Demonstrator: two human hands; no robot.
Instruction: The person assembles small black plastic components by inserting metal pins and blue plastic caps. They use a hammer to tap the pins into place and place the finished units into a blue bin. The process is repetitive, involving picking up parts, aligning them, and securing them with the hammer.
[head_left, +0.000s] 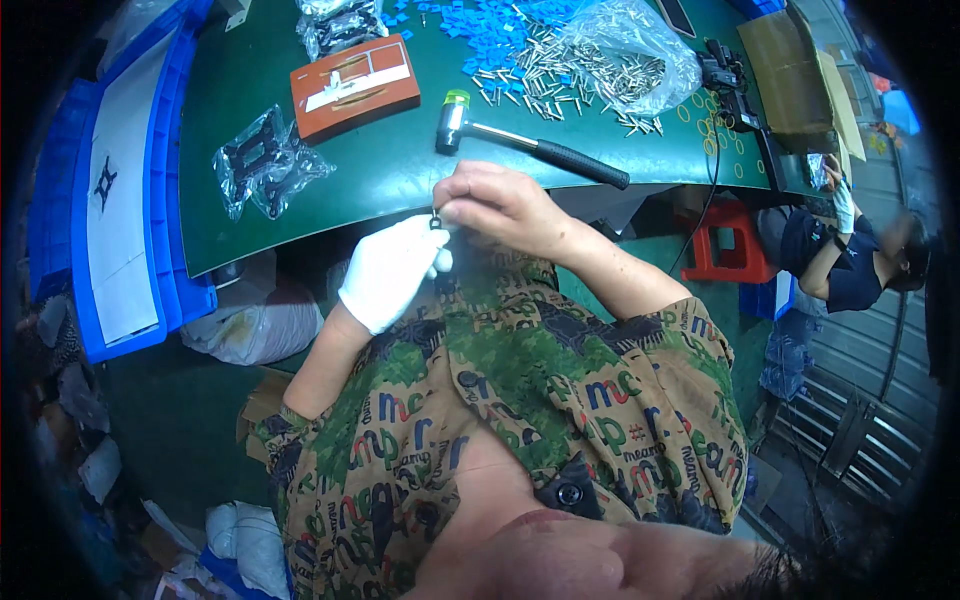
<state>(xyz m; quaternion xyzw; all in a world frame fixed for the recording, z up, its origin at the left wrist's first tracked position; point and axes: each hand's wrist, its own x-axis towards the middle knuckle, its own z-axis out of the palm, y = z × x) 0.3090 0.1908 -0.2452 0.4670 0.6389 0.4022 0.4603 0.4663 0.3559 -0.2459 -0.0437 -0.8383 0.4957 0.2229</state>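
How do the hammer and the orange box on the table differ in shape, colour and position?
Shape: the hammer is long and thin; the orange box is broad and blocky.
Colour: the hammer has a black handle and a yellow-green end on its head; the box is orange with a whitish strip on top.
Position: in the picture, the box lies to the left of the hammer.
Shared: both rest on the green table, held by neither hand.

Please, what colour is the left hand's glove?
The glove is white, best seen in the head view.
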